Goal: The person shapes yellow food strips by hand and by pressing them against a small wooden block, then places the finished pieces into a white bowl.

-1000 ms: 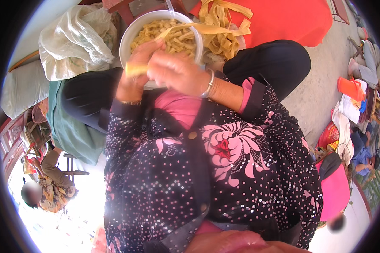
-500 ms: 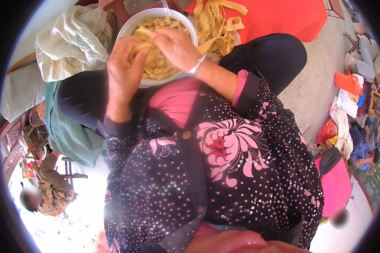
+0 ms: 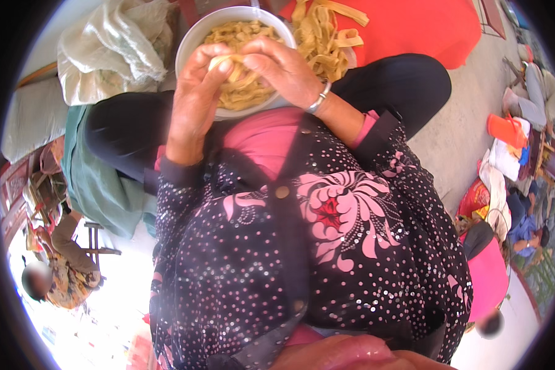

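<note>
Two bare hands of ours meet over the near half of a white bowl (image 3: pixel 181 52). Between them, above the bowl, is a folded yellow strip (image 3: pixel 231 61). Our left hand (image 3: pixel 196 92) pinches it, thumb along the near side and the other fingers behind. Our right hand (image 3: pixel 287 73) comes in from the other side, thumb and fingers bent in at the strip; their tips are partly hidden, so we cannot tell whether they grip it.

Below our hands, many short yellow pieces (image 3: pixel 243 97) fill the bowl. Just right of it lies a loose heap of long yellow strips (image 3: pixel 317 40), beside a red cloth (image 3: pixel 413 31). Left of the bowl sits a crumpled whitish plastic sack (image 3: pixel 114 52). Our right wrist wears a silver bangle (image 3: pixel 320 98), and our dark-trousered knees (image 3: pixel 407 86) spread to either side of the bowl.
</note>
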Demonstrator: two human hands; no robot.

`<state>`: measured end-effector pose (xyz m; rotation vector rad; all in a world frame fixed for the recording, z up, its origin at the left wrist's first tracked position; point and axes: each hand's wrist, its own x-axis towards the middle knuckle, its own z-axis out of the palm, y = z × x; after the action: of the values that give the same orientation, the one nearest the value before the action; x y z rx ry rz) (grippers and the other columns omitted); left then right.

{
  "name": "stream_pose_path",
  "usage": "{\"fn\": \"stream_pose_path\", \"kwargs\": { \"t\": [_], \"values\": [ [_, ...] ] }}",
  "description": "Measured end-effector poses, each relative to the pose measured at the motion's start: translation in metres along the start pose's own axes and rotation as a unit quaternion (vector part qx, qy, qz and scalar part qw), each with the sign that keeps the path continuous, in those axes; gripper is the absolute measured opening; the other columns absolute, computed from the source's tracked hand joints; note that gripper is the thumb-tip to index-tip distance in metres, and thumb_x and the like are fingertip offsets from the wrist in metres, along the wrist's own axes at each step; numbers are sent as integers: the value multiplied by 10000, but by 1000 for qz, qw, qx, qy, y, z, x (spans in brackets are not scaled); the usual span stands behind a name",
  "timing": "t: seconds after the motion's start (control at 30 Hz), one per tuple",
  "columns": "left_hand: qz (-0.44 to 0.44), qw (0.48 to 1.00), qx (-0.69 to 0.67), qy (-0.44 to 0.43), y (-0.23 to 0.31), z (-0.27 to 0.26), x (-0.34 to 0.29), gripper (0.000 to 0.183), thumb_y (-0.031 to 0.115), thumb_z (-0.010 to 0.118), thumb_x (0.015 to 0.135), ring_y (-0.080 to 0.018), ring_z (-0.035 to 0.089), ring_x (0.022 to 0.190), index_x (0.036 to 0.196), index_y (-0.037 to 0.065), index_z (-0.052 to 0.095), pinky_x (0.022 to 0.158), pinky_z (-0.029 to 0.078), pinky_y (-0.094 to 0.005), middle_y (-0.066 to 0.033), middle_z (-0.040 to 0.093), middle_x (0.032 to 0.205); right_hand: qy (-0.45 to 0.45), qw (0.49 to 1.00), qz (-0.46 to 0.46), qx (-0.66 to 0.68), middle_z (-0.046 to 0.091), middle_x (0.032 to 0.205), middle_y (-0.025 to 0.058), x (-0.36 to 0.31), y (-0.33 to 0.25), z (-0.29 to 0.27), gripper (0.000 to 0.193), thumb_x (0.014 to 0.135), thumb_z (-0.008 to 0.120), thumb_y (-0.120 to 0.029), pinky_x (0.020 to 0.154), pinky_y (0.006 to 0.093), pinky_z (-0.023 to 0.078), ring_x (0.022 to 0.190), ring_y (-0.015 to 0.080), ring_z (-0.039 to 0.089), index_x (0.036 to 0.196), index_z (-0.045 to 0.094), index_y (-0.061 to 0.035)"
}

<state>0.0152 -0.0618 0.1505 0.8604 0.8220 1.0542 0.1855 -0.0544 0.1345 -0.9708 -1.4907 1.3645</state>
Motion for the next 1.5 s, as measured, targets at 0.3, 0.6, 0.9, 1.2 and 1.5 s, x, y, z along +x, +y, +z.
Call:
{"fn": "stream_pose_path", "kwargs": {
  "t": [0.3,0.6,0.9,1.2,1.5],
  "values": [
    [-57,998,7,7,-6,-3,10,230,188,526,934,-23,501,699,1060,16,611,623,418,-161,-3,601,901,-96,982,145,73,458,577,-30,-8,10,-7,427,946,451,-418,451,196,333,491,46,410,846,609,-34],
    [23,976,218,-12,-22,1,14,304,155,417,954,-58,497,781,1175,10,567,741,417,-200,-11,590,908,-66,934,196,292,403,581,-23,-9,27,-7,424,941,448,-445,413,192,286,452,60,351,869,543,-38],
    [103,920,377,-4,-28,12,17,386,288,462,955,-125,547,880,1215,16,547,812,435,-261,-108,614,983,-30,935,250,249,379,553,-22,-10,29,-12,352,950,453,-409,397,201,272,418,72,324,898,525,-68],
    [-57,991,120,31,-23,23,15,475,395,372,974,-159,591,800,1130,10,602,782,510,-304,-138,616,980,80,992,89,-35,534,730,1,-8,40,-17,376,974,403,-382,529,227,419,581,67,478,994,534,-30],
    [-145,942,-286,-102,-38,-6,25,526,387,317,983,-194,574,770,1144,-73,516,821,522,-402,-156,578,998,113,987,116,17,536,740,-6,-20,42,-33,419,966,410,-406,551,178,402,631,47,476,901,586,-31]
  ]
}}
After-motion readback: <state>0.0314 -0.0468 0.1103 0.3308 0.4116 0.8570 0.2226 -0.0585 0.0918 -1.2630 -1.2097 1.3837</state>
